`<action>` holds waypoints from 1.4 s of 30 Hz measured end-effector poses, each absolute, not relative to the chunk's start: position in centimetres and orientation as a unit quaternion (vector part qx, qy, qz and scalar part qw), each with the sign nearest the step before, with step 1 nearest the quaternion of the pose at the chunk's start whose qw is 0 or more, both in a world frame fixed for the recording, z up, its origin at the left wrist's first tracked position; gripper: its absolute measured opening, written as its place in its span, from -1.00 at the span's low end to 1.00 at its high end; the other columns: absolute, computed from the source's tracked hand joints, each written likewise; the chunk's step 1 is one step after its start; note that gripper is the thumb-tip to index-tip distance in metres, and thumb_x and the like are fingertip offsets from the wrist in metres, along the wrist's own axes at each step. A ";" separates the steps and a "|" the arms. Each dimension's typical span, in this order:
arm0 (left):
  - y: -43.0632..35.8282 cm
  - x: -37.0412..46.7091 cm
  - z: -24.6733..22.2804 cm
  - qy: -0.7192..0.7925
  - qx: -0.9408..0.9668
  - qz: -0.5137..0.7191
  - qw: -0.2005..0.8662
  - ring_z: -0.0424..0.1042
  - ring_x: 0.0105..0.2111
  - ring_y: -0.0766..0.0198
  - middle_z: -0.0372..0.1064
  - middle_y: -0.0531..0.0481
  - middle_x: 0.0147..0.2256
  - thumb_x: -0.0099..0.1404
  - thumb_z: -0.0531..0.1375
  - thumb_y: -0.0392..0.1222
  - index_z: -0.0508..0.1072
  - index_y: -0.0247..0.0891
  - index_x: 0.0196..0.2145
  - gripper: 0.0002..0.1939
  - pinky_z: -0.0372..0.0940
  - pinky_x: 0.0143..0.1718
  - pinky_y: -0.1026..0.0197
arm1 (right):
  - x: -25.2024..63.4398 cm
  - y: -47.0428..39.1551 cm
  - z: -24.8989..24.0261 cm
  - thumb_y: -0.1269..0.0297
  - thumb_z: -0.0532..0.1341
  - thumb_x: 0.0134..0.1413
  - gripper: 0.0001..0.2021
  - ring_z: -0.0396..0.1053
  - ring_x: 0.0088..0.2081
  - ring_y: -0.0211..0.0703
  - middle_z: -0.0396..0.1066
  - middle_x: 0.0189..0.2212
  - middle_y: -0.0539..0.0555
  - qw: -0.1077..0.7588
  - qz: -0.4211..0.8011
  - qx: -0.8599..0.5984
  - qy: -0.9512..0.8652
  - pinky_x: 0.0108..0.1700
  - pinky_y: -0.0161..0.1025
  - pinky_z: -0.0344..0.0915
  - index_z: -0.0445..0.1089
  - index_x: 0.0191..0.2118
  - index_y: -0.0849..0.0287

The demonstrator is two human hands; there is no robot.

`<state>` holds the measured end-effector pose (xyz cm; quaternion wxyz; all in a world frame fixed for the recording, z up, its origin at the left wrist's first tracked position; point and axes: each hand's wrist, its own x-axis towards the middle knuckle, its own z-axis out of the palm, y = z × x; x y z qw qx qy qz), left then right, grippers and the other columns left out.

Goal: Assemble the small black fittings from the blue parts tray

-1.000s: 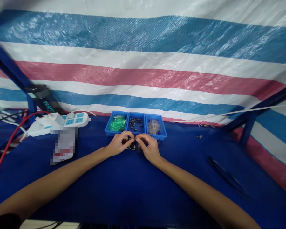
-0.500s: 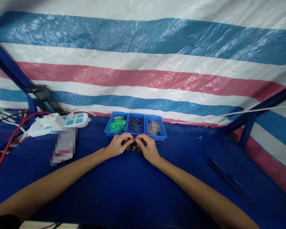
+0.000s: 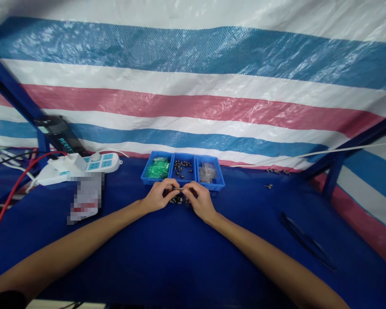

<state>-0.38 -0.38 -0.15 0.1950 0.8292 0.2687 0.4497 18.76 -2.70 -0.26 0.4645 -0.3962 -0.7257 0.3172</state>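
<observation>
My left hand and my right hand meet in front of the blue bins. Both are closed in a pinch on one small, thin metal piece, held level between the fingertips. Its exact kind is too small to make out. Just below the fingers, a pile of small dark and silvery screw-like parts lies on the table, partly hidden by my hands. Similar small parts sit in the middle blue bin, directly beyond my fingers.
The left bin holds green plastic packets; the right one holds clear bags. Tweezers lie at right, near loose small parts. At left are a power strip, a blurred-out object and a black bottle.
The thin piece between my fingertips shows more plainly now, with the fingers shifted very slightly. Everything else stays in place.
</observation>
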 end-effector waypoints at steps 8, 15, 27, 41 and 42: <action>-0.4 -0.4 -0.2 0.275 0.832 0.435 0.208 0.37 -0.54 0.39 0.37 0.01 -0.44 0.29 0.15 -0.21 0.29 -0.32 -0.16 -0.81 0.30 -0.47 0.33 | 18.7 -2.6 -0.1 0.12 0.17 0.14 -0.78 0.26 -0.49 -0.28 0.29 -0.52 -0.01 0.471 0.331 -0.399 -0.714 -0.46 -0.35 0.22 0.34 -0.38 0.18; -0.4 -0.4 -0.1 0.265 0.845 0.434 0.168 0.26 -0.61 0.44 0.28 0.12 -0.53 0.29 0.16 -0.19 0.31 -0.30 -0.20 -0.84 0.20 -0.53 0.38 | 18.7 -2.7 0.0 0.11 0.17 0.13 -0.74 0.21 -0.52 -0.29 0.25 -0.56 -0.04 0.468 0.342 -0.395 -0.713 -0.47 -0.35 0.17 0.29 -0.45 0.18; -0.4 -0.4 0.1 0.265 0.859 0.389 0.203 0.19 -0.63 0.47 0.21 0.15 -0.57 0.29 0.15 -0.16 0.31 -0.31 -0.21 -0.82 0.13 -0.56 0.39 | 18.6 -2.9 0.1 0.16 0.15 0.16 -0.77 0.22 -0.49 -0.29 0.27 -0.54 -0.03 0.479 0.304 -0.404 -0.718 -0.43 -0.34 0.18 0.32 -0.44 0.18; -0.6 -0.3 0.3 0.270 0.861 0.370 0.220 0.22 -0.65 0.46 0.26 0.15 -0.58 0.31 0.13 -0.16 0.30 -0.30 -0.19 -0.82 0.13 -0.57 0.39 | 18.6 -2.9 0.1 0.18 0.15 0.16 -0.78 0.23 -0.47 -0.28 0.26 -0.52 -0.03 0.483 0.285 -0.408 -0.721 -0.40 -0.32 0.18 0.32 -0.44 0.18; -0.6 -0.3 0.3 0.272 0.861 0.370 0.218 0.21 -0.65 0.47 0.25 0.16 -0.59 0.31 0.13 -0.16 0.31 -0.31 -0.19 -0.83 0.12 -0.57 0.39 | 18.6 -2.9 0.1 0.18 0.15 0.16 -0.78 0.22 -0.47 -0.28 0.26 -0.53 -0.03 0.482 0.283 -0.408 -0.722 -0.41 -0.32 0.17 0.32 -0.44 0.18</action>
